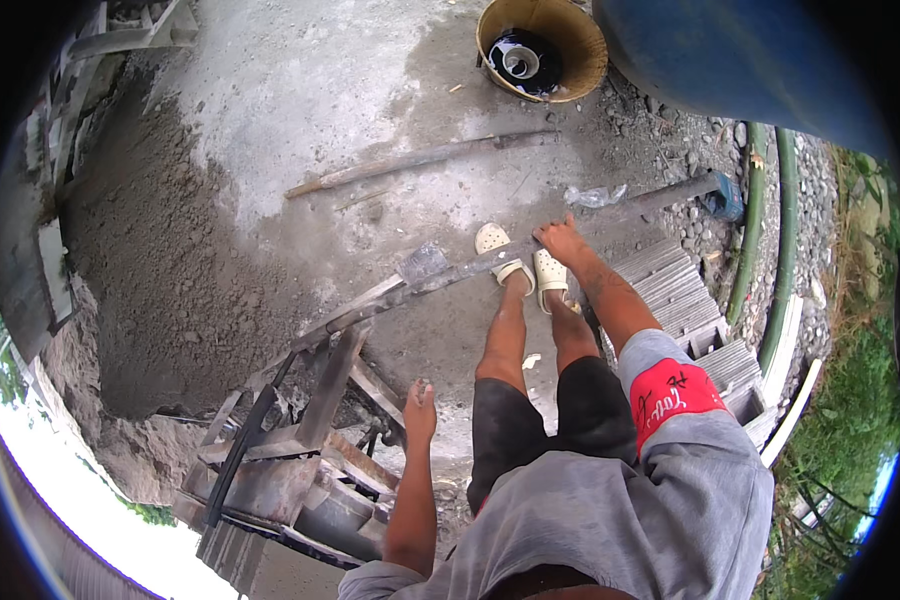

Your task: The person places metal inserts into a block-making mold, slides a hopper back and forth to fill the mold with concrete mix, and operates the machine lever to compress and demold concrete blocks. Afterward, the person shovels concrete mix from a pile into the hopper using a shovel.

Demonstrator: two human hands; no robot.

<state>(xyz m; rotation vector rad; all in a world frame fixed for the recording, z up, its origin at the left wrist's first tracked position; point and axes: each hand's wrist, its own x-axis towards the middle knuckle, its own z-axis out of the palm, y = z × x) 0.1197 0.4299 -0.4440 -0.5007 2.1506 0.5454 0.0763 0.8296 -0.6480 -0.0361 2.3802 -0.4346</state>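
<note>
A long grey pole (460,268) runs slantwise from a frame of wood and metal (315,400) at the left, past my feet, toward the right. My right hand (562,242) is on this pole near its middle, fingers curled over it with one finger pointing forward. My left hand (420,414) is raised beside the frame, holding nothing; its fingers point forward and look dusty. A flat grey blade-like piece (424,263) lies against the pole. My cream clogs (493,240) stand close to the pole.
Stacked grey corrugated slabs (670,290) lie right of my legs. Ahead are a loose stick (410,165), a yellowish bucket (577,50) with dark liquid, and a large blue container (730,55). Dark sand (170,270) is heaped at left; green bamboo poles (783,240) lie at right.
</note>
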